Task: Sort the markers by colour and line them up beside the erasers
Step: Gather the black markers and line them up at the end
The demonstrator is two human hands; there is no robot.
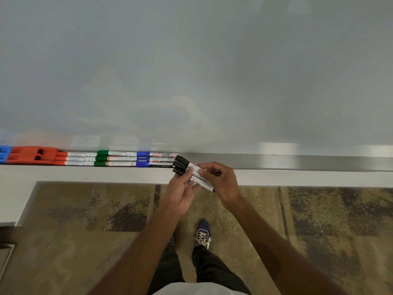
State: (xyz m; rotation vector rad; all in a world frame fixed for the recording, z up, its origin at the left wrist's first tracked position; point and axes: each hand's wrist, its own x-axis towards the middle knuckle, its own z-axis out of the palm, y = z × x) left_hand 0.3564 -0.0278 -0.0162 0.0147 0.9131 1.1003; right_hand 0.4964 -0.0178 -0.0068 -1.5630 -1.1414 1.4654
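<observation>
The whiteboard (191, 60) fills the top of my view. The metal tray (297, 162) runs along its foot, with bare length to the right of the row, and patterned carpet (85, 209) lies below.

My left hand (180, 192) cups a bundle from underneath with curled fingers. My right hand (221, 182) pinches the barrels from the other side. Both hands are closed on the black markers (180, 165), which look like 3 and are held tilted just over the tray's front lip.

At the far left sit a blue eraser (4, 154) and a red eraser (32, 156). Next come 3 red markers (78, 159), 3 green markers (114, 159) and 3 blue markers (153, 159), laid end to end by group.

The black caps hover right by the blue markers' tails. If I lower the bundle carelessly, I judge it could knock that group crooked.

The 3 barrels are fanned rather than squared, so loosening either grip could let 1 slide out and fall to the carpet.

Round barrels set near the lip may also roll off.
</observation>
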